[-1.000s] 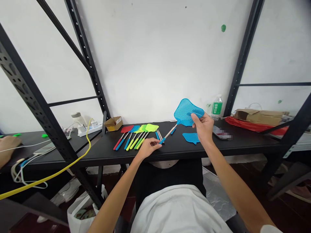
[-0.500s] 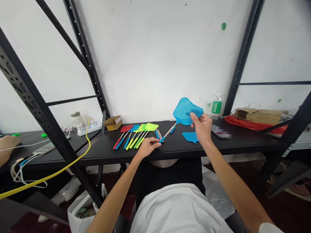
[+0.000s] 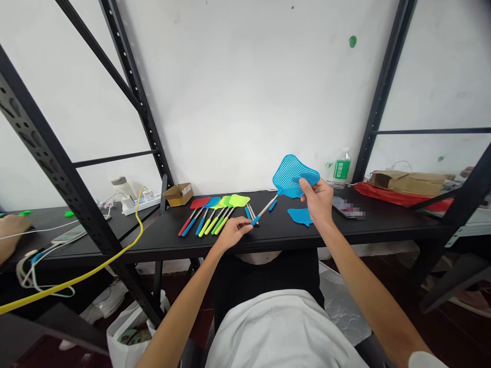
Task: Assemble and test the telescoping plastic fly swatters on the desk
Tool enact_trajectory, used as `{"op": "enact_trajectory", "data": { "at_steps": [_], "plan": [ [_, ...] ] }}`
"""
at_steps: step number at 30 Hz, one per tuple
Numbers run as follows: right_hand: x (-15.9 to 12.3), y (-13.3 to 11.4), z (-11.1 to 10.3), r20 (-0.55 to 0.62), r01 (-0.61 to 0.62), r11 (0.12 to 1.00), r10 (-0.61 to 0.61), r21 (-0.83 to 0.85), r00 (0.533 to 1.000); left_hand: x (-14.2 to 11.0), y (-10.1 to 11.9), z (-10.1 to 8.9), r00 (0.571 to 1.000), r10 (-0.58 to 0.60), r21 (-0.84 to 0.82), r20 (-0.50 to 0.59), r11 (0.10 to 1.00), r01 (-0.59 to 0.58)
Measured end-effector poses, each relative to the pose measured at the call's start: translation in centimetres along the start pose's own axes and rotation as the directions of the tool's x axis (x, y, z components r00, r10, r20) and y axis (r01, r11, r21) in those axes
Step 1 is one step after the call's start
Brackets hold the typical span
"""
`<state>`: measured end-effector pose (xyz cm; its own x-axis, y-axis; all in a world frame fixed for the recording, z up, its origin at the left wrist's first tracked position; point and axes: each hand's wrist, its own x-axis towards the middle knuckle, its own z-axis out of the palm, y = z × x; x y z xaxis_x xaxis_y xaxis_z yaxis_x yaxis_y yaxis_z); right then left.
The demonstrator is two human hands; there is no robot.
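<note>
Between my hands a blue fly swatter (image 3: 288,176) slants up to the right over the black table. My left hand (image 3: 235,232) pinches its blue grip at the lower end of the metal rod. My right hand (image 3: 318,198) is closed on the right edge of its perforated head. A loose blue swatter head (image 3: 300,216) lies flat below my right hand. Beside my left hand are several metal rods (image 3: 251,210), partly covered by the held swatter, and a short blue piece (image 3: 272,205). Several red, blue, yellow and green fly swatters (image 3: 215,217) lie in a row to the left.
A small cardboard box (image 3: 178,195) stands at the back left. To the right are a phone (image 3: 349,208), a water bottle (image 3: 341,168) and a flat carton (image 3: 406,182) on red plastic. A yellow cable (image 3: 130,246) crosses the left rack post. Another person's hand (image 3: 13,230) is far left.
Almost nothing differs. Both hands and the held fly swatter have shifted very slightly to the left.
</note>
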<state>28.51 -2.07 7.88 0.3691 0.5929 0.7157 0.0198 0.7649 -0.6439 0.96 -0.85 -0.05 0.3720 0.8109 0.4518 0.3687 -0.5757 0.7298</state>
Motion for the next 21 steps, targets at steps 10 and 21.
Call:
{"op": "enact_trajectory", "data": {
  "at_steps": [10, 21],
  "plan": [
    [-0.07, 0.45, 0.11, 0.022, -0.009, 1.0, 0.009, 0.007, 1.0, 0.15, 0.19, -0.07, 0.998, 0.032, 0.048, 0.053, 0.998, -0.035],
    [-0.14, 0.41, 0.1, 0.025, -0.024, 0.999, 0.025, -0.035, 0.999, 0.04, 0.18, -0.03, 1.0, 0.0, 0.076, 0.019, 0.997, -0.001]
  ]
}}
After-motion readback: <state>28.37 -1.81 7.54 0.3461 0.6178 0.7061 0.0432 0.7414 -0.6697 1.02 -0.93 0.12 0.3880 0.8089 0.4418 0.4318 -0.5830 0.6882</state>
